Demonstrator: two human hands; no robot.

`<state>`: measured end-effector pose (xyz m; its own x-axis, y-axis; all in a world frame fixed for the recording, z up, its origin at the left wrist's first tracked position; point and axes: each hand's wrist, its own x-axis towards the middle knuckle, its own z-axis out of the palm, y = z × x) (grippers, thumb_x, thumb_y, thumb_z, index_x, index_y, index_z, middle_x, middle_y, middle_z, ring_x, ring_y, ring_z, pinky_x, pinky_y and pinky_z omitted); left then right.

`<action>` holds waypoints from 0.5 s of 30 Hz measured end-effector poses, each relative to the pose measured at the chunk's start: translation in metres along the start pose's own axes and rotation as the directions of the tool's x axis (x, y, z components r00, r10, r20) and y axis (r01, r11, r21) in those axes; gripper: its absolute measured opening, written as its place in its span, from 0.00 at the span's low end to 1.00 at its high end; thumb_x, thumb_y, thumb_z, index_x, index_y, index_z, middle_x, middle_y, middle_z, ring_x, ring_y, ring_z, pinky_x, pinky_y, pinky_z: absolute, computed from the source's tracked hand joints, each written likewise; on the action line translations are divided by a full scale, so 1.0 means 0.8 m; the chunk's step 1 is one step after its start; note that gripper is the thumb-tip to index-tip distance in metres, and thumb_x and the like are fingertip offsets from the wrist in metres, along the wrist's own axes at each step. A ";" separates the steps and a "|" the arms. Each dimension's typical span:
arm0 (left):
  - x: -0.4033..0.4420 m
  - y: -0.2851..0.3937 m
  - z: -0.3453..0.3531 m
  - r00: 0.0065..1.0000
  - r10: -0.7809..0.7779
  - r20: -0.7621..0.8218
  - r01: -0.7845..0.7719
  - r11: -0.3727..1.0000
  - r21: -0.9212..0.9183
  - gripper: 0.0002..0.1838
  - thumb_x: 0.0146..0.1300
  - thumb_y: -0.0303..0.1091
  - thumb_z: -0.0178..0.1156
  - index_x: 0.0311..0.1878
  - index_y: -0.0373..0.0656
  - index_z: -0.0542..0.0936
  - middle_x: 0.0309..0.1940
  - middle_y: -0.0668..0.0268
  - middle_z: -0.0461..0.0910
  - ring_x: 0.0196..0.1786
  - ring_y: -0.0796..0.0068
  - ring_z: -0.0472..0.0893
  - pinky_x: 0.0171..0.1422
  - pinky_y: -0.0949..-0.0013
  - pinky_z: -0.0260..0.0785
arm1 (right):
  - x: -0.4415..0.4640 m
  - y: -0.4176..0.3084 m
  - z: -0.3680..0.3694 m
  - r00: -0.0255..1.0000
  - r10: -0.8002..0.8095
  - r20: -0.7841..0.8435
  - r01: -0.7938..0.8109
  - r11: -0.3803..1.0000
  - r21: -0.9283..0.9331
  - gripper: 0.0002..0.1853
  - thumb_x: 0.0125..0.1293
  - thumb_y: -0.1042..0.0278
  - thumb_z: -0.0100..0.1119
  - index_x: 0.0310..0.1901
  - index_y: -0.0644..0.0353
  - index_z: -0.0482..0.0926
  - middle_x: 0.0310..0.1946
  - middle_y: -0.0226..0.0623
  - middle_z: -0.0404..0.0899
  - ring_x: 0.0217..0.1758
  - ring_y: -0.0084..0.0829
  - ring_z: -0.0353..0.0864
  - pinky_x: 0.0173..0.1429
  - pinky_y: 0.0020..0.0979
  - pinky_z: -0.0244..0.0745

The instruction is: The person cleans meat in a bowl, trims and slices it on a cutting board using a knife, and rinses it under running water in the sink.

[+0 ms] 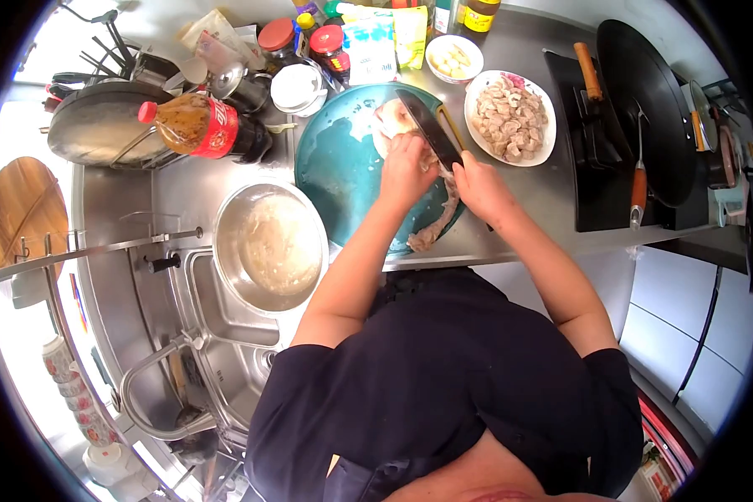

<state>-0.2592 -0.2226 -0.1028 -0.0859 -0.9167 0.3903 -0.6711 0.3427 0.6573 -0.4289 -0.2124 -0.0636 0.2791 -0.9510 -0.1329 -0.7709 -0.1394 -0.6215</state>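
Observation:
My right hand (pixel 479 188) is closed round the handle of a dark-bladed knife (pixel 429 127), whose blade points up and to the left over a piece of raw meat (pixel 396 119). My left hand (pixel 407 170) presses on the meat just left of the blade, its fingers bent against it. The meat lies on a round green board (pixel 336 151). A long pale strip of meat (pixel 437 224) trails down the board's right side, below my hands. Where the blade's edge meets the meat is partly hidden by my fingers.
Right of the board is a plate of cut meat pieces (pixel 512 119), with a small bowl (pixel 453 59) behind. A metal bowl (pixel 272 248) sits at the left, near a cola bottle (pixel 199 125) and the sink (pixel 226 335). A wok (pixel 651 109) stands far right.

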 end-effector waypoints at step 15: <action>0.023 -0.012 -0.003 0.994 -0.048 0.098 0.042 0.997 0.060 0.17 0.40 0.27 0.68 0.34 0.39 0.71 0.34 0.56 0.75 0.44 0.51 0.73 0.50 0.56 0.69 | 0.027 -0.010 0.033 0.994 0.063 -0.090 -0.066 0.998 -0.024 0.12 0.70 0.61 0.46 0.42 0.63 0.67 0.25 0.54 0.79 0.32 0.56 0.80 0.37 0.52 0.75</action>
<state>-0.2523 -0.2420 -0.1002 -0.1256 -0.9477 0.2933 -0.7174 0.2910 0.6330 -0.4014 -0.2247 -0.0819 0.1768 -0.9790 -0.1018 -0.8010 -0.0830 -0.5929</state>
